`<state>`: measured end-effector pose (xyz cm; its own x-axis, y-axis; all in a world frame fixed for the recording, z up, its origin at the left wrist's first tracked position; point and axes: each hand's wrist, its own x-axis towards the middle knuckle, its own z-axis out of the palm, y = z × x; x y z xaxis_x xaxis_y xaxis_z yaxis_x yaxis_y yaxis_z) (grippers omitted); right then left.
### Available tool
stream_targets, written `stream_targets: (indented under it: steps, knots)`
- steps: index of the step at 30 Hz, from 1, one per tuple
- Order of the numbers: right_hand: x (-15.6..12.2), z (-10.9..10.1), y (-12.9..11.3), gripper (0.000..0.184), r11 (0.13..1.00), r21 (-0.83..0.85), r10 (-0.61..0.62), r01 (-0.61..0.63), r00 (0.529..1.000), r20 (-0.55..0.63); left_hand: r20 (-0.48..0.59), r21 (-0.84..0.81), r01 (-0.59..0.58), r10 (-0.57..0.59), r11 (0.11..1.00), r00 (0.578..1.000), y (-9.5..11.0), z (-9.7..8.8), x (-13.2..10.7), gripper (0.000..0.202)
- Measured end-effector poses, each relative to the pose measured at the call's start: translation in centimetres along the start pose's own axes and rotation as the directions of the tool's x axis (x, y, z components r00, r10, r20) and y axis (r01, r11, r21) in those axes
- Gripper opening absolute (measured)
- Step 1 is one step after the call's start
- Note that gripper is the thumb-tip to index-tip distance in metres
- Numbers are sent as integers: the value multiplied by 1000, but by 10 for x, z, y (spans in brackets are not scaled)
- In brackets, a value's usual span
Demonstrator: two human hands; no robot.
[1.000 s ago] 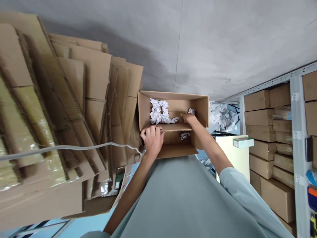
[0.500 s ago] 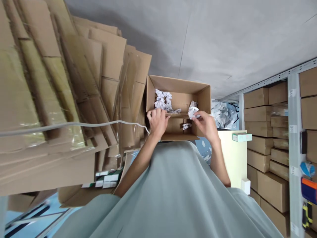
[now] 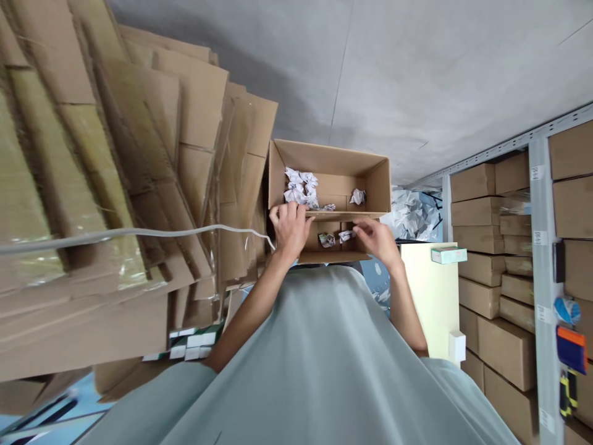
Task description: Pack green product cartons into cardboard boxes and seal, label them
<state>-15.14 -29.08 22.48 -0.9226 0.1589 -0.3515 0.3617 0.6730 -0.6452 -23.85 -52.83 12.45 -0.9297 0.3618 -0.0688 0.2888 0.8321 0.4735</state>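
Observation:
An open brown cardboard box (image 3: 376, 176) sits in front of me, split by a cardboard divider (image 3: 343, 214). Crumpled white paper (image 3: 300, 187) lies in the far part, with a smaller ball (image 3: 357, 196) to its right. Two more paper balls (image 3: 327, 240) lie in the near part. My left hand (image 3: 290, 227) is closed over the divider's left end. My right hand (image 3: 377, 240) reaches into the near part, fingers curled beside a small paper ball (image 3: 345, 235); whether it grips the ball is unclear.
A leaning stack of flattened cardboard (image 3: 115, 185) fills the left side, with a grey cable (image 3: 139, 233) running across it. Metal shelving (image 3: 540, 247) with brown boxes stands at the right. A pale cabinet (image 3: 428, 290) holds a small teal box (image 3: 448, 254). Loose crumpled paper (image 3: 412, 213) lies behind.
My right hand drew back from the far part with a paper ball, then moved down into the near part. A second paper ball now shows there. My left hand stayed on the divider.

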Motion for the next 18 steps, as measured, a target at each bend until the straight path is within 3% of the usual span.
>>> stream_targets:
  steps: [3, 6, 9, 11, 14, 18]
  knots:
    - [51, -22, -9, 29, 978, -206, 2, -8, 1000, -31, -1, -12, 7, -7, 1000, 1000, -2, 2, -4, 31]
    - [119, -32, -7, 38, 897, -436, 105, -68, 993, 61, -9, -13, 11, -11, 1000, 1000, -4, 7, -12, 31]
    - [183, -22, 4, 55, 801, -587, 257, -119, 953, 158, -23, -34, 29, -29, 999, 999, -6, 12, -20, 29]
    - [213, -7, 13, 64, 738, -655, 378, -162, 903, 202, -23, -56, 44, -45, 997, 999, -7, 14, -23, 27]
    - [235, 18, 29, 81, 681, -709, 467, -186, 855, 225, -5, -77, 62, -63, 995, 998, -9, 16, -24, 25]
    - [229, 36, 50, 80, 678, -713, 452, -180, 866, 212, 16, -65, 83, -82, 994, 997, -9, 18, -24, 25]
